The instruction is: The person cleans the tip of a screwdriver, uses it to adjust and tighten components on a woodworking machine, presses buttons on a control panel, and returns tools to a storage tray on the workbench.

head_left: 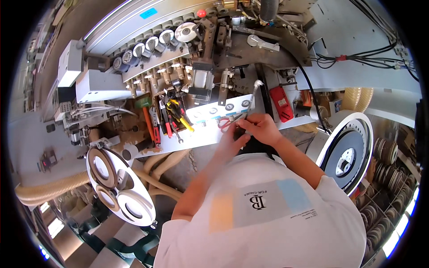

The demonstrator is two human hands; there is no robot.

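Your left hand [234, 139] and right hand [263, 129] meet, fingers curled, near the red-handled tool [225, 125], seemingly mid-work, though I cannot tell what they hold or what remains.

The left hand [233, 139] and right hand [263, 129] are viewed from the wearer's head, steeply downward and near, over the white shirt [286, 236].

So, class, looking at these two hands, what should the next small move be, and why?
Probably hold the left hand steady while the right hand makes a small fingertip adjustment. The hands are close together near the front of the white table, with the right fingers bent inward toward the left hand. Anything between them is too hidden to tell.
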